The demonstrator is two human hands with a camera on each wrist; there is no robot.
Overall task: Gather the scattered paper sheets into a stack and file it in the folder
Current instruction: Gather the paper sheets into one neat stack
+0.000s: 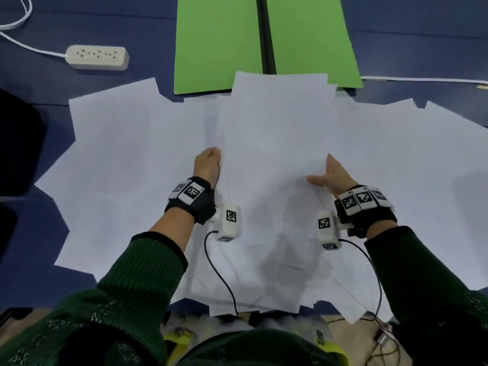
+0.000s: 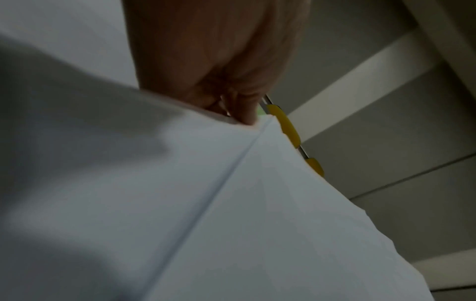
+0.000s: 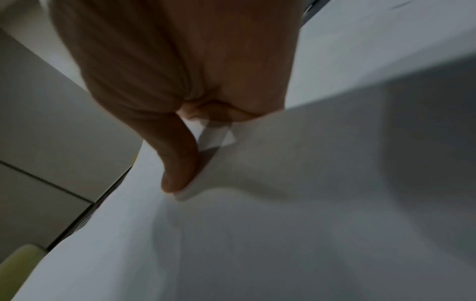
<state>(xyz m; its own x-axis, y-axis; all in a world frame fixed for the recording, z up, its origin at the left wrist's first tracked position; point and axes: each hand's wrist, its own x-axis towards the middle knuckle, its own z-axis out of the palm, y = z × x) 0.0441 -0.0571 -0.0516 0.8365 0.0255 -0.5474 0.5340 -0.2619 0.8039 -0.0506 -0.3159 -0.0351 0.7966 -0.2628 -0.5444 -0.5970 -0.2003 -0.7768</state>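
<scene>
Several white paper sheets (image 1: 126, 159) lie fanned and overlapping across the blue table (image 1: 137, 19). An open green folder (image 1: 216, 43) with a black spine lies flat at the far middle, its near edge under the sheets. In the middle I hold a bundle of sheets (image 1: 274, 133) by both sides. My left hand (image 1: 208, 162) grips its left edge with curled fingers (image 2: 244, 106). My right hand (image 1: 327, 173) pinches the right edge, thumb (image 3: 177, 163) on top and the other fingers hidden under the paper (image 3: 283, 224).
A white power strip (image 1: 97, 57) with its cord lies at the far left. A white cable (image 1: 422, 80) runs along the far right. A dark object (image 1: 18, 143) sits at the left edge. Some sheets overhang the table's near edge.
</scene>
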